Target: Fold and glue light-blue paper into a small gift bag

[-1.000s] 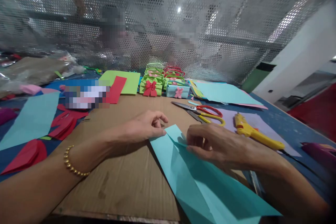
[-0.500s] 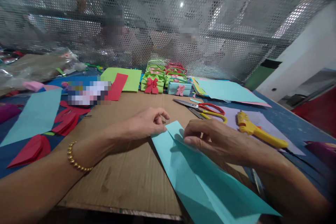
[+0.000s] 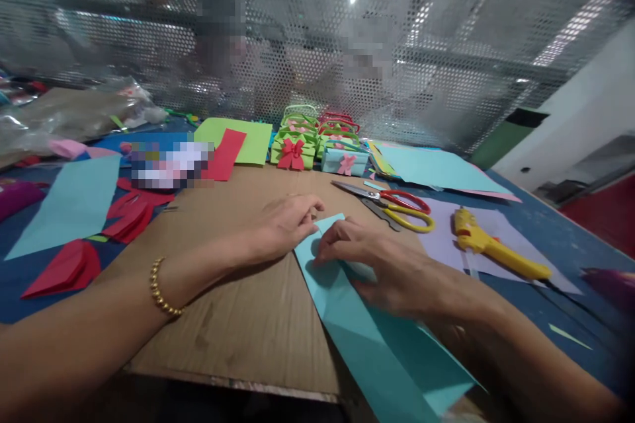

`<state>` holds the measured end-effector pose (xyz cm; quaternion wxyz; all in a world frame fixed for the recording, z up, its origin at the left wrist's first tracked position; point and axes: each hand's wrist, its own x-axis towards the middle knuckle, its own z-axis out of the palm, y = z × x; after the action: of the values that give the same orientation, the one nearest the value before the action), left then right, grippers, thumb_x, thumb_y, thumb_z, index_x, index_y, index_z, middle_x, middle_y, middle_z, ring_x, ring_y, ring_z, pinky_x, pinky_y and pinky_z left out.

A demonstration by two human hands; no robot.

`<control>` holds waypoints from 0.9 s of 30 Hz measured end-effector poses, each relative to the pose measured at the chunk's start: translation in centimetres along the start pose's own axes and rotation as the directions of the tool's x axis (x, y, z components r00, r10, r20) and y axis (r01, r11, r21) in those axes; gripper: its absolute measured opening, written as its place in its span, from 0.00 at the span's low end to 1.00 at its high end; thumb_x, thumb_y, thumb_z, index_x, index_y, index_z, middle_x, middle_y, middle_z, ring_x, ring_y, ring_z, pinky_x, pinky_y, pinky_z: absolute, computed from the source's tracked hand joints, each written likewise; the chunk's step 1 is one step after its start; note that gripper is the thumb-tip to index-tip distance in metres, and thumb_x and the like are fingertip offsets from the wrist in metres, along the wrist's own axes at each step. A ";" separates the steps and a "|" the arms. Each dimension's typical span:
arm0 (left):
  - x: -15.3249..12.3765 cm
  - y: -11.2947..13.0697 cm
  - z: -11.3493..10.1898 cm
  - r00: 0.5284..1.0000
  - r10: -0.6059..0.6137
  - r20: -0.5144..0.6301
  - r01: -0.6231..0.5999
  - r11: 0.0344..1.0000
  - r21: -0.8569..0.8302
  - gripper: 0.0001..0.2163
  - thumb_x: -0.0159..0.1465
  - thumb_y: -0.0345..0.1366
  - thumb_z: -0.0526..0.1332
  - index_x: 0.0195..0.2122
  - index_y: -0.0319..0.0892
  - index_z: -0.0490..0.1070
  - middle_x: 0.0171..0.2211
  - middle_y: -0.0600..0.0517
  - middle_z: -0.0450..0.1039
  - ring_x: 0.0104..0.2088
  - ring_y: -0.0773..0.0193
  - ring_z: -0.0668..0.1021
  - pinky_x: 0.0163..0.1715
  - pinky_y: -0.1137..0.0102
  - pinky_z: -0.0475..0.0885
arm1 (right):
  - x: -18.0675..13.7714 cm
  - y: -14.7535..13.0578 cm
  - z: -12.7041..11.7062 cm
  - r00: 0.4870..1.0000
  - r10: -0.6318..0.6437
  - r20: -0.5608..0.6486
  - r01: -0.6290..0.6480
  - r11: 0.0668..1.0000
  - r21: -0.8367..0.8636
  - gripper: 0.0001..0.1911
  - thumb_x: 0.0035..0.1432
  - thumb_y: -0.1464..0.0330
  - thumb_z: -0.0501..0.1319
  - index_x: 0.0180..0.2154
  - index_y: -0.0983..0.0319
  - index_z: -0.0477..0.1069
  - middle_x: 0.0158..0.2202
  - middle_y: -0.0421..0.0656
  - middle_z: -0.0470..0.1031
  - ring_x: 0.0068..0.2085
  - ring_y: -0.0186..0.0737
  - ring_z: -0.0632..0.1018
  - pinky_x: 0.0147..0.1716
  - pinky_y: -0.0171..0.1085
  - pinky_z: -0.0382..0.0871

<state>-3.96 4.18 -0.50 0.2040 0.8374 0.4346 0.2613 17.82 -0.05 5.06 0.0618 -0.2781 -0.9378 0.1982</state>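
Observation:
A long folded sheet of teal paper (image 3: 377, 350) lies on a brown cardboard sheet (image 3: 238, 317) in front of me. My left hand (image 3: 285, 225) has its fingers curled and pinches the paper's far corner. My right hand (image 3: 381, 264) lies on top of the paper just beside it, fingers bent and pressing the folded layer down near that same corner. A gold bead bracelet (image 3: 161, 291) circles my left wrist.
Red-handled scissors (image 3: 391, 198) and yellow-handled scissors (image 3: 407, 221) lie to the right, beside a yellow glue gun (image 3: 491, 248). Small paper gift boxes (image 3: 317, 145) stand at the back. Red paper shapes (image 3: 99, 238) and teal sheets (image 3: 69, 205) lie left. Two people sit behind a perforated screen (image 3: 317, 46).
My right hand has slid left over the paper toward my left hand, flattening the raised fold. The paper's far corner has shifted slightly away from me.

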 end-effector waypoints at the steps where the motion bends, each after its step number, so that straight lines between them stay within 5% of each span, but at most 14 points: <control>1: 0.1 -0.1 0.1 1.000 0.002 -0.014 -0.002 1.000 0.002 0.15 0.63 0.34 0.57 0.51 0.43 0.70 0.33 0.53 0.73 0.34 0.63 0.73 0.34 0.69 0.65 | 0.1 0.0 0.1 1.000 -0.005 0.006 0.005 1.000 -0.001 0.25 0.49 0.83 0.58 0.47 0.58 0.74 0.52 0.43 0.70 0.50 0.39 0.72 0.50 0.38 0.66; 14: 0.0 0.7 -1.3 0.996 -0.011 -0.084 0.011 1.000 -0.003 0.12 0.63 0.37 0.58 0.46 0.42 0.72 0.38 0.50 0.74 0.35 0.63 0.73 0.33 0.69 0.65 | 0.6 1.0 1.0 0.995 -0.055 -0.082 0.057 0.998 0.019 0.21 0.53 0.83 0.58 0.42 0.58 0.78 0.45 0.43 0.72 0.48 0.39 0.73 0.48 0.39 0.67; 17: -0.8 1.8 -2.8 0.993 -0.073 0.091 0.078 0.995 -0.059 0.07 0.61 0.39 0.58 0.31 0.42 0.73 0.28 0.53 0.71 0.28 0.65 0.71 0.26 0.70 0.61 | 0.6 0.8 1.1 0.991 -0.061 -0.118 0.063 0.998 0.011 0.20 0.53 0.83 0.58 0.41 0.57 0.79 0.44 0.42 0.73 0.46 0.38 0.73 0.46 0.37 0.67; 21: -2.0 2.7 -4.0 0.881 -0.172 0.441 0.249 0.961 -0.122 0.06 0.57 0.38 0.58 0.26 0.44 0.70 0.19 0.57 0.63 0.20 0.67 0.65 0.20 0.70 0.55 | 0.5 0.6 1.2 0.993 -0.056 -0.105 0.050 0.997 -0.056 0.22 0.54 0.84 0.56 0.41 0.56 0.78 0.44 0.42 0.74 0.45 0.37 0.74 0.43 0.35 0.67; 27: -2.4 3.5 -3.9 0.894 -0.140 0.426 0.157 0.988 -0.005 0.05 0.53 0.37 0.60 0.24 0.46 0.65 0.18 0.57 0.65 0.21 0.64 0.66 0.21 0.67 0.54 | -0.1 1.0 1.4 0.989 0.000 -0.145 -0.008 0.998 -0.056 0.23 0.50 0.82 0.56 0.47 0.58 0.67 0.48 0.45 0.72 0.45 0.40 0.75 0.41 0.37 0.68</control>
<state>-5.37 0.77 3.93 0.3293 0.8343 0.4374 0.0649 18.08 0.18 3.33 0.1213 -0.2954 -0.9355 0.1512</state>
